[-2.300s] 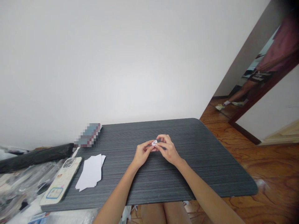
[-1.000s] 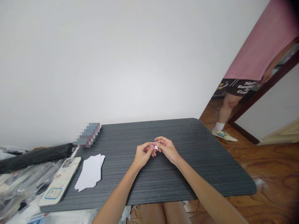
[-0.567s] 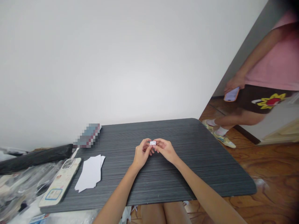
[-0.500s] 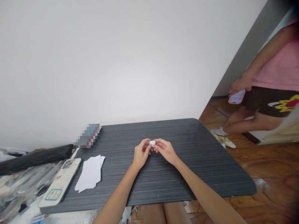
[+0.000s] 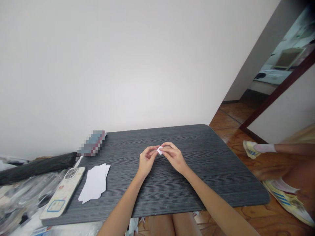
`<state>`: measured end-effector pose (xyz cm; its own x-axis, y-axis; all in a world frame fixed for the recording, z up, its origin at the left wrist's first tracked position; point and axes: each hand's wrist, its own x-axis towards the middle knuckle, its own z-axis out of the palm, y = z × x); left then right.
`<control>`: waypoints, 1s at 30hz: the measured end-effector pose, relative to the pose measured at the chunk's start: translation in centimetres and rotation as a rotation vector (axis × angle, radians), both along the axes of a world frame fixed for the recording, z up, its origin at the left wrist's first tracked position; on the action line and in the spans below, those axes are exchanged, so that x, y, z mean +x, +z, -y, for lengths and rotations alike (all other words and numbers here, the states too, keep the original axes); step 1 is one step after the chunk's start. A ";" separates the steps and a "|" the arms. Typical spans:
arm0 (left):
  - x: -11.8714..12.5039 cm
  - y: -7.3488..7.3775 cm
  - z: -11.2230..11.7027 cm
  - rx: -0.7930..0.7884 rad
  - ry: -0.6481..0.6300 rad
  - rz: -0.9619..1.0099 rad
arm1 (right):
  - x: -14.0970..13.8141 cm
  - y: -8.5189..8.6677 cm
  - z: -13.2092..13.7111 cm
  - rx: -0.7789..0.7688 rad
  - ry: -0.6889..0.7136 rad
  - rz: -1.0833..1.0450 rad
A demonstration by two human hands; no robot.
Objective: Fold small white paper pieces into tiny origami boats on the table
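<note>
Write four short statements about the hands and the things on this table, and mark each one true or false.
1. The left hand and the right hand pinch a small white paper between their fingertips. True.
2. A phone lies face down beside a pile of white sheets. True.
3. The phone is to the right of the hands. False: it lies at the left edge of the table.
4. The table is pale bare wood. False: its top is dark grey with fine stripes.
</note>
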<state>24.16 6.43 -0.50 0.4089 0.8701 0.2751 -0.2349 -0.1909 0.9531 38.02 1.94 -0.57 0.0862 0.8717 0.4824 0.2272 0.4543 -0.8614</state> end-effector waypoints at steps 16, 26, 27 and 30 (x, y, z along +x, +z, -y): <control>-0.2 -0.2 0.0 0.299 0.110 -0.350 | 0.0 -0.2 0.1 0.056 -0.070 0.237; -0.4 -0.9 -0.2 0.341 0.017 -0.441 | 0.3 -0.7 0.2 0.031 -0.088 0.372; -0.4 -0.8 -0.3 0.375 0.015 -0.463 | 0.3 -0.8 0.2 0.012 -0.085 0.387; -0.6 -0.8 -0.5 0.463 -0.008 -0.546 | 0.4 -1.1 0.1 -0.038 -0.083 0.435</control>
<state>23.52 6.92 -1.27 0.5994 0.7102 0.3693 0.2500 -0.6044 0.7564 38.39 1.86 -1.66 -0.0472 0.8880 0.4575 0.6070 0.3892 -0.6928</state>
